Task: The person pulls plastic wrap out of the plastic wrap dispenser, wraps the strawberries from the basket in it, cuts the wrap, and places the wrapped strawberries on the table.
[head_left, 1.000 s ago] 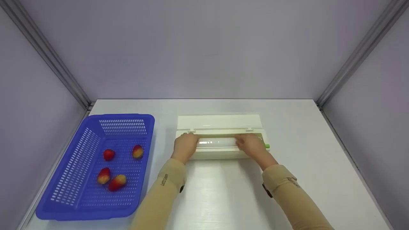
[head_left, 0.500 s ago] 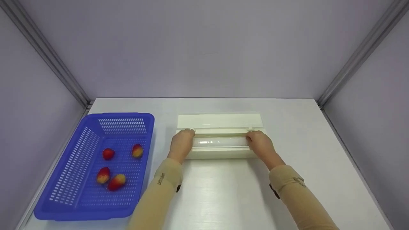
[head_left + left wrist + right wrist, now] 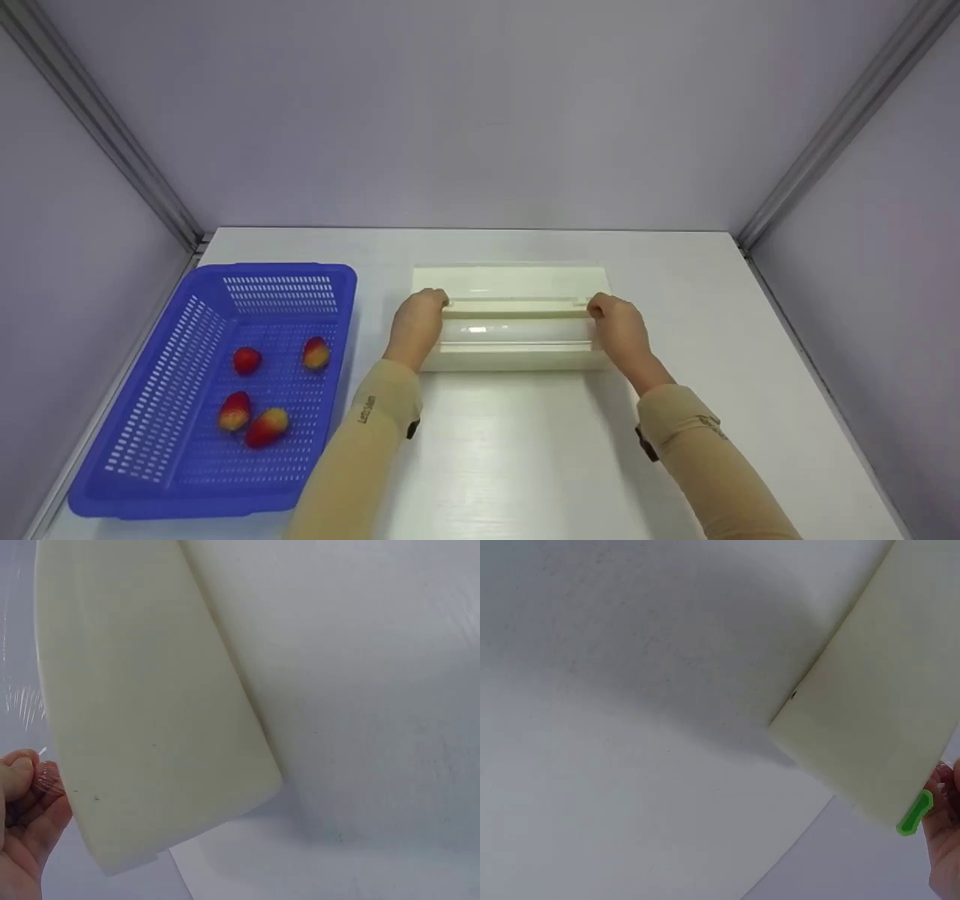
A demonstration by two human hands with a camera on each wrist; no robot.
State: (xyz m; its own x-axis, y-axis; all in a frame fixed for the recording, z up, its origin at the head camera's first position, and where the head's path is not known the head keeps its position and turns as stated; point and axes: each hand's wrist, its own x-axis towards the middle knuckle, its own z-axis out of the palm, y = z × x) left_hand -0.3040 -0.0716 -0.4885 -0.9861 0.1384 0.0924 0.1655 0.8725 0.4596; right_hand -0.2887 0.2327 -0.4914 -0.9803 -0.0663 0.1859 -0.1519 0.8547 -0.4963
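Note:
A cream plastic-wrap dispenser [image 3: 510,361] lies on the table with its lid [image 3: 510,281] tipped back and the shiny roll [image 3: 517,330] showing inside. At the dispenser's left end, my left hand [image 3: 416,326] pinches a corner of clear plastic wrap [image 3: 28,706], which stretches along the box in the left wrist view. My right hand [image 3: 621,330] pinches the wrap at the right end, mostly cut off by the right wrist view's edge. Beside its fingers is a green tab [image 3: 915,813] on the dispenser.
To the left stands a blue perforated basket [image 3: 199,504]. Several red-and-yellow fruits [image 3: 267,428] lie inside it. The white table [image 3: 495,465] ends at grey-white walls [image 3: 480,120] behind and on both sides.
Both hands have moved apart along the dispenser, left hand leftward and right hand rightward, and slightly toward the back. More of the roll shows between them.

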